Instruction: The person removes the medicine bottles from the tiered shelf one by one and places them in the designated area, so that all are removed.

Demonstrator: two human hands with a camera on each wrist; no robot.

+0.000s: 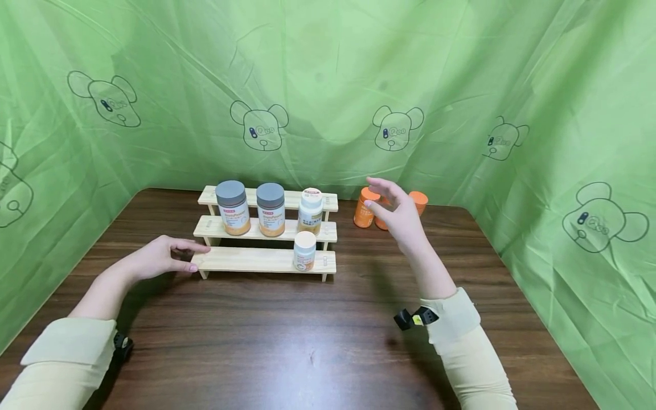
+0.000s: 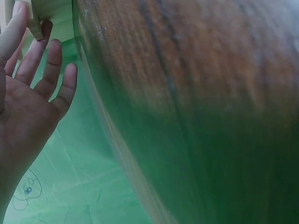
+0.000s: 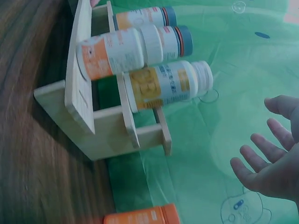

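My left hand (image 1: 154, 257) holds the left end of a three-tier wooden rack (image 1: 246, 259), thumb at the front corner of the lowest step and fingers at its back edge. On the middle step stand two grey-lidded jars (image 1: 234, 209) and a white bottle with a gold label (image 1: 310, 213). A smaller white-capped bottle (image 1: 304, 251) stands at the right of the lowest step. My right hand (image 1: 402, 219) is raised, empty, with fingers spread and slightly bent. It hovers before several orange bottles (image 1: 364, 209) and partly hides them in the head view.
The dark wooden table (image 1: 287, 336) extends in front of the rack. Green cloth (image 1: 328, 68) printed with bear heads hangs behind and at both sides. The rack's top step (image 1: 287, 199) rises behind the jars. Each forearm wears a black wrist device (image 1: 417, 318).
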